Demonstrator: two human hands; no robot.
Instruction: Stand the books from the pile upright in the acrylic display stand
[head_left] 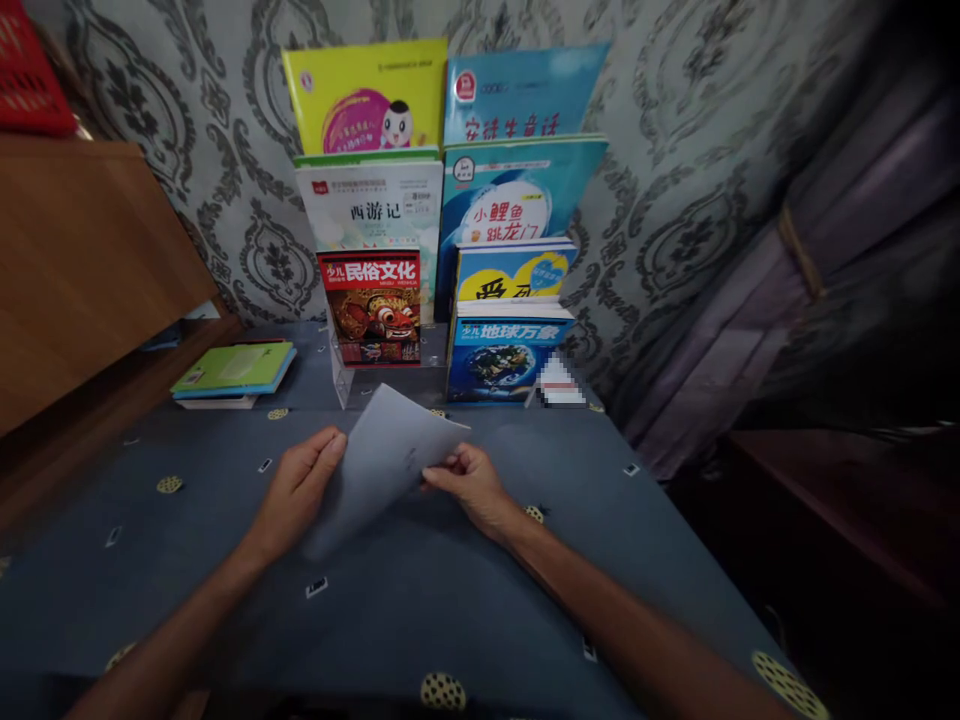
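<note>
Both of my hands hold a thin pale booklet, tilted above the table, with a few small dark marks on its face. My left hand grips its left edge, thumb on top. At the right edge, my right hand pinches it between thumb and fingers. Just beyond stands a clear stepped rack with books in two columns. A red book with a mask on its cover is at the front left; a blue book with a globe is at the front right.
A small stack of books lies at the left, beside a wooden cabinet. The patterned dark cloth covers the table. Behind the rack is a papered wall; a curtain hangs at the right.
</note>
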